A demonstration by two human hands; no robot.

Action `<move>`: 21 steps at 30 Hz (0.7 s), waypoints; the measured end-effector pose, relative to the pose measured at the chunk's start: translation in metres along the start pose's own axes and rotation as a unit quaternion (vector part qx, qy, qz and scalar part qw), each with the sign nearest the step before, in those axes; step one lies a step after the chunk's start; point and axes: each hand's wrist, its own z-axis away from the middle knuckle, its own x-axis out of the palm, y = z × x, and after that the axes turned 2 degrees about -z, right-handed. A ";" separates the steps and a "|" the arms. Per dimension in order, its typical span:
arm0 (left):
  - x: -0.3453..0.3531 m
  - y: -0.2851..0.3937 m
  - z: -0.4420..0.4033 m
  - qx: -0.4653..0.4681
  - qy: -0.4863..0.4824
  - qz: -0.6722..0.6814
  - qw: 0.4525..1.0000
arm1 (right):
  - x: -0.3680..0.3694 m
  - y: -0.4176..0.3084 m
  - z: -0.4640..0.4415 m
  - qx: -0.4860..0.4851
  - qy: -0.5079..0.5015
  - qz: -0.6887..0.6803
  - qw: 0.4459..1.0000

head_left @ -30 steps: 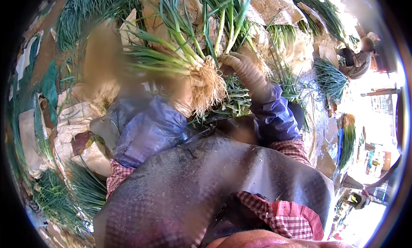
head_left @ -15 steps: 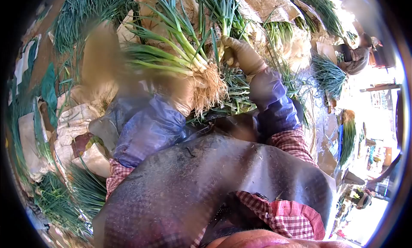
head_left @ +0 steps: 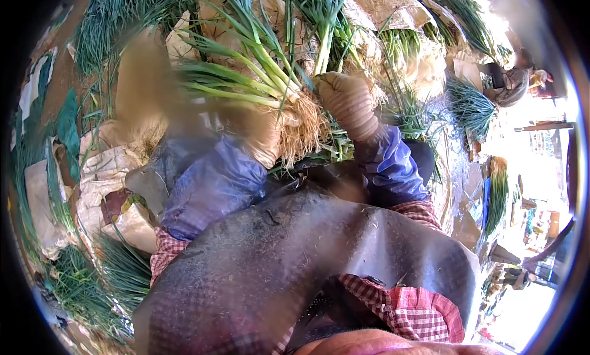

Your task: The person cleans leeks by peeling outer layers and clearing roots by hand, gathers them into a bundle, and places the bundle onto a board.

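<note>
Green onions (head_left: 265, 59), partly gathered: one rooted bunch (head_left: 284, 84) at left hand (head_left: 265, 145), finger opening and grip indiscernible; separate stalks (head_left: 323, 51) in right hand (head_left: 349, 103), fingers closed.

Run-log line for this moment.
left hand: holding rooted onion bunch | right hand: curled at separate stalks, grip unclear | view: blurred over left hand

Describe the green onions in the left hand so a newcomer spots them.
Start at the dark apron, then go up to the left hand. Its bunch of green onions fans leaves up and leftward. Unlike the stalks above the right hand, its shaggy roots show.
</note>
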 end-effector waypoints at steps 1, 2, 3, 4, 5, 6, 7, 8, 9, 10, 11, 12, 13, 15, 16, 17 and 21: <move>0.004 0.003 0.002 0.001 0.000 -0.005 1.000 | 0.000 -0.004 0.001 0.003 -0.001 -0.032 0.999; 0.009 0.004 0.006 0.017 0.006 -0.001 1.000 | -0.001 -0.003 0.002 0.004 0.000 -0.032 0.999; 0.019 0.013 0.012 0.024 0.008 0.001 1.000 | -0.001 -0.002 0.003 -0.048 -0.010 -0.002 0.999; 0.029 0.022 0.018 0.032 0.011 0.003 0.999 | -0.002 -0.001 0.002 -0.100 -0.021 0.027 0.994; 0.039 0.034 0.025 -0.007 0.004 0.061 0.998 | -0.003 -0.004 0.003 -0.143 -0.014 0.030 0.989; 0.043 0.039 0.028 -0.045 -0.004 0.118 0.992 | -0.002 -0.003 0.005 -0.144 -0.014 0.031 0.989; 0.034 0.031 0.024 -0.035 0.005 0.109 0.993 | -0.002 -0.001 0.008 -0.120 -0.055 -0.044 0.990; 0.026 0.024 0.021 -0.025 0.013 0.100 0.995 | -0.004 0.000 0.010 -0.095 -0.096 -0.119 0.984; 0.037 0.040 0.031 -0.050 -0.005 0.132 0.990 | -0.010 0.000 0.019 0.030 -0.195 -0.286 0.938; 0.046 0.053 0.038 -0.076 -0.022 0.165 0.983 | -0.020 -0.012 0.021 0.042 -0.257 -0.283 0.923; 0.055 0.058 0.037 -0.086 -0.028 0.200 0.976 | -0.020 -0.012 0.024 0.014 -0.239 -0.272 0.932; 0.054 0.056 0.036 -0.086 -0.028 0.201 0.975 | -0.020 -0.012 0.025 -0.014 -0.221 -0.260 0.940; 0.051 0.053 0.035 -0.072 -0.011 0.170 0.983 | -0.018 -0.004 0.021 0.017 -0.132 -0.239 0.962; 0.051 0.052 0.035 -0.059 -0.008 0.146 0.988 | -0.020 0.010 -0.004 0.102 -0.019 -0.127 0.986; 0.044 0.044 0.029 -0.058 -0.009 0.145 0.988 | -0.024 0.014 -0.019 0.156 0.004 -0.037 0.987; 0.031 0.028 0.020 -0.043 -0.027 0.174 0.983 | -0.023 0.018 -0.029 0.085 0.020 -0.024 0.996; 0.047 0.042 0.037 -0.081 -0.075 0.165 0.980 | -0.021 0.031 -0.085 -0.006 -0.148 0.430 0.891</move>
